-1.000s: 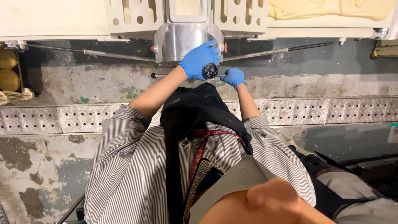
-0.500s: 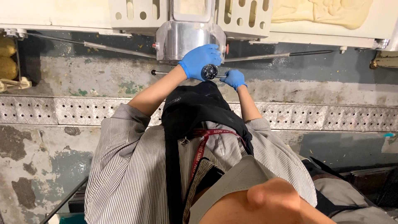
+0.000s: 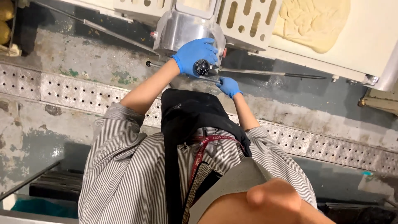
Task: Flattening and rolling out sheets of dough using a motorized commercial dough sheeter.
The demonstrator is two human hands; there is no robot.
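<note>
Below the steel housing (image 3: 182, 31), the left hand (image 3: 195, 54) is closing around the black knob (image 3: 202, 66); just right, the right hand (image 3: 228, 86) is pinching the lever rod (image 3: 265, 73). Adjusting seems underway; steady, small turning is probably needed.

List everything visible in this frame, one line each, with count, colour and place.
Black knob: one, black, under the left hand.
Metal housing: one, silver, top centre.
Slotted guards: two, cream, beside the housing.
Dough sheet: one, pale yellow, top right.
Thin rod: one, grey, by the right hand.
Floor grate: one strip, grey, across the floor.
Left hand: blue glove, on the knob.
Right hand: blue glove, at the rod.
</note>
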